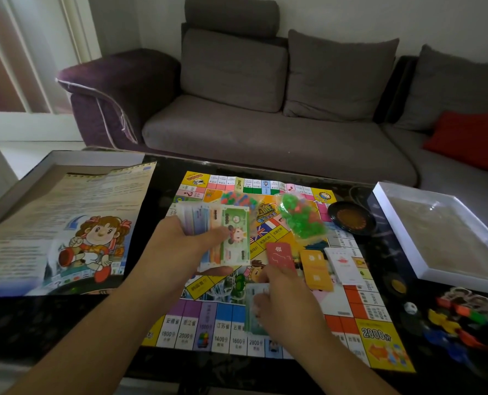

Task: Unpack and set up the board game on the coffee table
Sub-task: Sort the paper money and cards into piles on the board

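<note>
On the dark coffee table (163, 183) the game board (265, 323) lies unfolded and flat, its coloured squares facing up. Above its middle the left hand (177, 246) grips a fanned stack of play money (222, 232), fingers curled under it and the thumb pressed across the top green note. Nearer the front edge, the right hand (288, 306) pinches a single pale note (255, 312), its fingers curled round the paper just over the board. Just beyond that hand a red card deck (279, 255) lies on the board, with an orange deck (315, 269) beside it and a white deck (342, 265) further right. A clear bag of green pieces (301, 218) rests on the board's far right part, and a second bag of mixed coloured pieces (237, 198) shows behind the money. A black dish (351, 218) sits at the board's right edge. Right of that, the white box tray (425, 238) stands on the table. At the near right lie loose coloured pawns (465, 329) and a white die (410, 307). To the left, the box lid (23, 178) holds the unfolded rule sheet (66, 223) with a cartoon girl printed on it. Behind the table stands a grey sofa (265, 132) with a red cushion (470, 138).
</note>
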The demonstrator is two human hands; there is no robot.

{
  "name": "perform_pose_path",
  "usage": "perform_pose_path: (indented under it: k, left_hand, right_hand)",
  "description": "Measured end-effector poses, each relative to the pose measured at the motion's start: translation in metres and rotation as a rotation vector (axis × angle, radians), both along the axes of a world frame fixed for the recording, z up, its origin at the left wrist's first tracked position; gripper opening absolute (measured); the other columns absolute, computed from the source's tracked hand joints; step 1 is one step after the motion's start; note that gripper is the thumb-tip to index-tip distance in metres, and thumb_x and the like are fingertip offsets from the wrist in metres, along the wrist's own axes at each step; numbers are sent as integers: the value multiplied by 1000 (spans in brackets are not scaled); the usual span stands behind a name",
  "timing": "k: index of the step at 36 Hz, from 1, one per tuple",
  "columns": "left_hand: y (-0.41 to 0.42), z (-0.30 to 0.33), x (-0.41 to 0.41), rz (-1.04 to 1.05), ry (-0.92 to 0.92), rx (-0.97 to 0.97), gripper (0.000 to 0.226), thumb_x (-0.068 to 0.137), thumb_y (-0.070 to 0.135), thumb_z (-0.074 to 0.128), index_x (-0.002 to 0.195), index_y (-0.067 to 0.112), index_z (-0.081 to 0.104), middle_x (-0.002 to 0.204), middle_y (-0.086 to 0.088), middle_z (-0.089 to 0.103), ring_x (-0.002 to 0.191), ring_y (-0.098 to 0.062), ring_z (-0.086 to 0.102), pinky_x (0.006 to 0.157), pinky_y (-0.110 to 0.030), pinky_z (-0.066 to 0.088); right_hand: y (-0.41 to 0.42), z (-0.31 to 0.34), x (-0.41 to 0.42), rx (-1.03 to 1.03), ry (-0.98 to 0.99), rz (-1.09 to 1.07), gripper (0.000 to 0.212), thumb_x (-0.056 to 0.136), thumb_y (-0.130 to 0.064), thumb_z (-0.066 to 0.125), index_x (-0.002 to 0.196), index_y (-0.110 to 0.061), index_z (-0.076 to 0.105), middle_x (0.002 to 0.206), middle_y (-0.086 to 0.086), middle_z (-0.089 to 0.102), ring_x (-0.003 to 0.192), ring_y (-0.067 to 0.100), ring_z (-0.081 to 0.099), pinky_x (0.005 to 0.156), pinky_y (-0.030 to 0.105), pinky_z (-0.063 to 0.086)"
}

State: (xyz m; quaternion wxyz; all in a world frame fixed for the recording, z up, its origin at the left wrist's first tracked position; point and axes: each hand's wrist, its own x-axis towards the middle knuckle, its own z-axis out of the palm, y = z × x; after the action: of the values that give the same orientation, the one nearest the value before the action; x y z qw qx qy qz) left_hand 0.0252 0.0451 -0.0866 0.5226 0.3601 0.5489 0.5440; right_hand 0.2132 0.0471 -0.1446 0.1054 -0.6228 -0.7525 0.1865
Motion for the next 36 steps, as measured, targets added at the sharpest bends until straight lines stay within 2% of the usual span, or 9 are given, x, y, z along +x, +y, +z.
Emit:
perform_pose_path:
  k: [3,5,7,10,12,20,26,32,36]
  left_hand:
    - [0,0,2,-4,2,-8,20,91,4,76,110,8,74,98,-11,81,85,-33,80,61,-49,66]
    - [-1,1,4,-12,2,-8,19,90,3,76,109,9,75,97,-10,81,84,-32,80,61,-49,66]
    - [-3,2,6,-33,12,-2,20,90,4,77,108,10,75,96,-9,82,84,-32,80,62,-51,66]
    - [-5,1,10,-75,30,2,20,87,5,79,106,12,76,95,-9,82,83,-34,80,63,-55,65]
    - [-6,1,13,-114,47,-7,19,86,5,80,104,10,76,95,-12,81,83,-35,79,65,-56,65]
    - [-5,1,11,-97,70,-40,13,90,3,76,102,7,75,92,-14,81,81,-36,79,62,-53,65]
    - [4,0,-14,108,49,-59,20,88,3,78,108,7,72,93,-17,80,79,-35,79,60,-51,66]
    - [2,1,-12,99,24,-48,22,88,3,78,110,5,73,94,-17,80,81,-37,79,72,-60,64]
    - [0,4,-9,52,36,-40,19,90,3,77,108,6,74,92,-15,80,80,-36,79,61,-50,66]
  right_hand:
    - [2,0,0,68,-28,28,45,97,-19,69,138,-22,51,141,-6,42,122,15,52,96,28,53]
    - [6,7,2,110,69,17,31,96,-7,63,123,-23,58,129,-7,50,113,14,56,91,28,52]
    - [12,17,7,92,344,-41,21,99,-5,59,103,-24,65,110,-8,62,97,10,59,79,24,49]
    - [16,39,12,-186,921,-130,13,103,-16,61,96,-17,73,90,4,69,73,16,58,62,25,44]
    - [16,46,14,-268,1078,-104,17,103,-22,64,96,-8,72,81,14,65,65,23,53,55,29,42]
    - [25,49,25,-196,996,-225,14,96,-12,74,92,-1,68,73,9,71,57,15,56,52,25,48]
    - [24,29,15,-171,699,-191,15,94,-19,78,84,-13,69,84,1,77,71,8,75,72,39,66]
    - [12,0,-13,-145,428,-55,22,93,-31,79,78,-20,68,77,-5,69,71,7,66,67,25,56]
    - [6,-10,-23,-91,246,-24,27,95,-33,74,76,-24,58,74,-6,61,65,8,57,61,30,49]
